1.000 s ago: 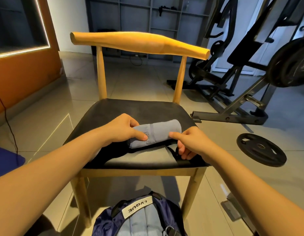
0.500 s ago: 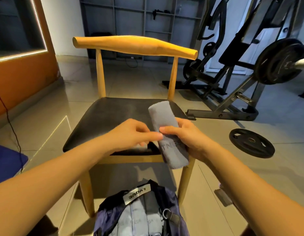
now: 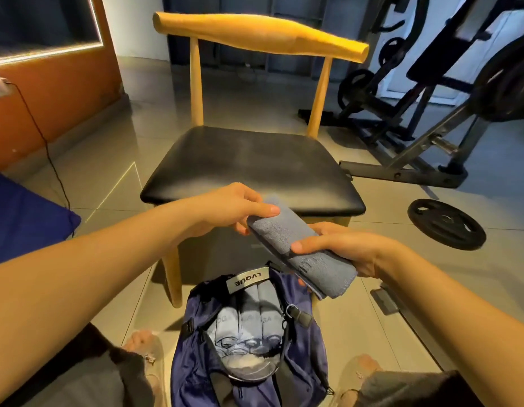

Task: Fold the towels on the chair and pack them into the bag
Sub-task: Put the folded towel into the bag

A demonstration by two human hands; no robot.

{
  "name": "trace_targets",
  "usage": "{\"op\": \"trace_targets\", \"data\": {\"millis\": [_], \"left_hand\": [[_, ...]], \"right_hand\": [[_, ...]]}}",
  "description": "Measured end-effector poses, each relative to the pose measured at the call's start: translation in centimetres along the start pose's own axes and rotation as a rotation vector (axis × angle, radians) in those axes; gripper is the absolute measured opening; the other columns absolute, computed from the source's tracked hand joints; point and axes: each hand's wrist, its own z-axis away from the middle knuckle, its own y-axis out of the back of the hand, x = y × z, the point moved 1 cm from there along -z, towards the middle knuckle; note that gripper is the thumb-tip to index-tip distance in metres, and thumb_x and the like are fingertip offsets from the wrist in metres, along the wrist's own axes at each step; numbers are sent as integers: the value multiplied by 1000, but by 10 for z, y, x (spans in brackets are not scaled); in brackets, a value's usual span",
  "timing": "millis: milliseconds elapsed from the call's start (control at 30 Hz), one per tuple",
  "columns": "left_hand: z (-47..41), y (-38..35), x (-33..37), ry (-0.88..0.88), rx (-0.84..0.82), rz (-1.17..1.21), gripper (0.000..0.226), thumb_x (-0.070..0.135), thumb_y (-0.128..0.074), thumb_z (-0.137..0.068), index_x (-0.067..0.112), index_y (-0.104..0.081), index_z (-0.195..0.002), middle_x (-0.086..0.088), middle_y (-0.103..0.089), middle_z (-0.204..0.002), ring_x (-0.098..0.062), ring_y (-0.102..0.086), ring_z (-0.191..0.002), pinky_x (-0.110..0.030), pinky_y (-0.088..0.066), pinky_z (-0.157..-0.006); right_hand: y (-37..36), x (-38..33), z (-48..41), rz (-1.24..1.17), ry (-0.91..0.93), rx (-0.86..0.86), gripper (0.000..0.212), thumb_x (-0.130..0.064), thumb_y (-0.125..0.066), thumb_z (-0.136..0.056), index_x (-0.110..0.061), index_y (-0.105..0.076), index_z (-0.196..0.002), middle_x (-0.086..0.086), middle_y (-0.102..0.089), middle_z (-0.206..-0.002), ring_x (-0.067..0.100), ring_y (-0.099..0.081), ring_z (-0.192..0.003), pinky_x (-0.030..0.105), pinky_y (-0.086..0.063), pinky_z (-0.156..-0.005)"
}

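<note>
A rolled grey towel (image 3: pixel 296 248) hangs in the air between the chair's front edge and the bag, tilted down to the right. My left hand (image 3: pixel 234 208) pinches its upper end with thumb on top. My right hand (image 3: pixel 346 249) grips its lower half, thumb across the roll. Below it, on the floor between my feet, stands an open navy bag (image 3: pixel 196 362) with three rolled grey towels (image 3: pixel 249 324) packed side by side. The wooden chair's black seat (image 3: pixel 249 165) holds nothing.
A weight plate (image 3: pixel 445 223) lies on the tiles right of the chair, with a gym machine frame (image 3: pixel 416 160) behind it. A blue mat (image 3: pixel 23 218) and a black cable (image 3: pixel 53 168) lie at the left, beside an orange wall.
The rolled towel left the chair seat and came toward me and downward, over the bag. Both hands moved with it. My view tipped down, showing more of the bag.
</note>
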Motion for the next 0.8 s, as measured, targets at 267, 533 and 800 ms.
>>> {"op": "trace_targets", "data": {"millis": [267,533,800], "left_hand": [[42,-40,-59,108,1,1,46,49,-63,-96,4,-67,-107,-6,-63,-78,-12,-57,-65,-27,-48,-68],[41,-103,-182,480,100,186,14,22,-65,-97,8,-68,-99,-11,-69,-81,-22,-63,-67,-35,-47,-64],[57,-212,-285,417,-113,-713,46,34,-61,-96,27,-51,-140,-9,-66,-124,-34,-63,-109,-46,-52,-81]], "right_hand": [[-9,29,2,79,-151,-83,47,-15,-67,-92,-1,-50,-133,17,-70,-100,24,-72,-74,30,-59,-56],[-12,125,-60,532,-237,37,20,-13,-80,-84,-10,-71,-102,8,-72,-98,24,-67,-89,35,-55,-77],[-16,211,-91,639,-260,59,20,-9,-78,-82,-3,-73,-100,9,-67,-97,25,-61,-91,40,-52,-86]]}}
